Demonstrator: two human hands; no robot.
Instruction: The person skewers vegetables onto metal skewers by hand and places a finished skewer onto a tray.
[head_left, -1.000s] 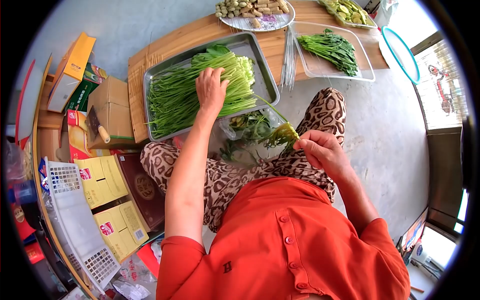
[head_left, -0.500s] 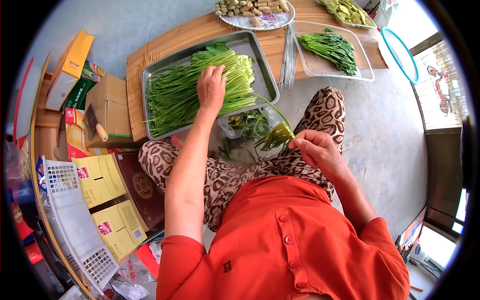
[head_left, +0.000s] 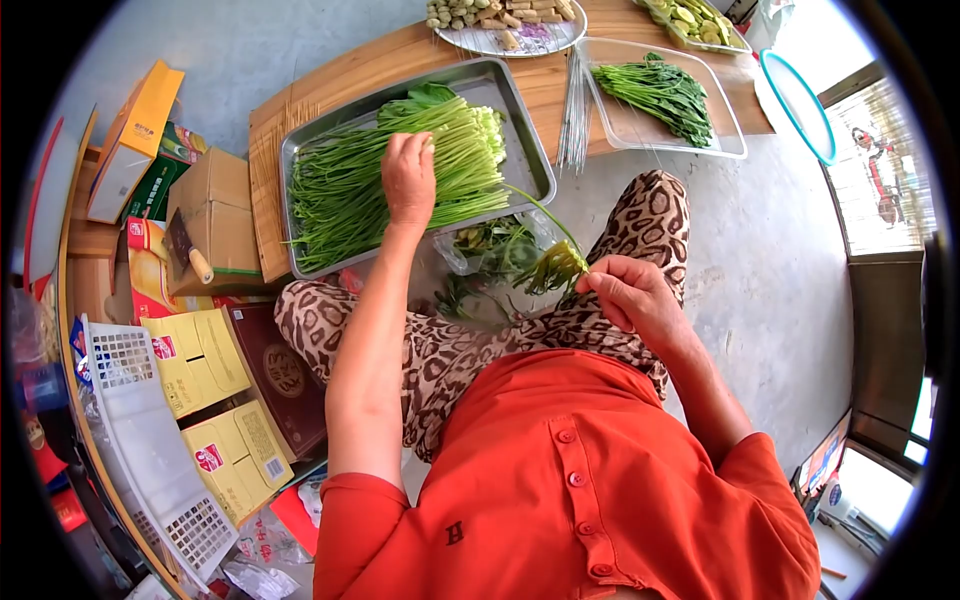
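A metal tray point(head_left: 535, 165) holds a thick layer of long green stalks point(head_left: 345, 200), their pale ends to the right. My left hand point(head_left: 408, 185) is over the middle of these stalks, fingers curled down and close together; what lies under the fingertips is hidden. In front of my lap, my right hand point(head_left: 635, 295) pinches a small bunch of folded greens point(head_left: 556, 268) between thumb and forefinger. One long stalk runs from this bunch up to the tray's right side. Below the tray, a clear plastic bag point(head_left: 460, 255) has loose dark leaves around it.
On the wooden table point(head_left: 400, 55) lie thin metal skewers point(head_left: 573, 115), a clear plastic tub point(head_left: 735, 135) of leafy greens and a plate point(head_left: 555, 38) of skewered food. To the left are a cardboard box point(head_left: 222, 205), a wooden-handled knife point(head_left: 200, 265) and a white basket point(head_left: 140, 430).
My left hand has slid slightly left over the stalks. My right hand stays almost in place with the small bunch.
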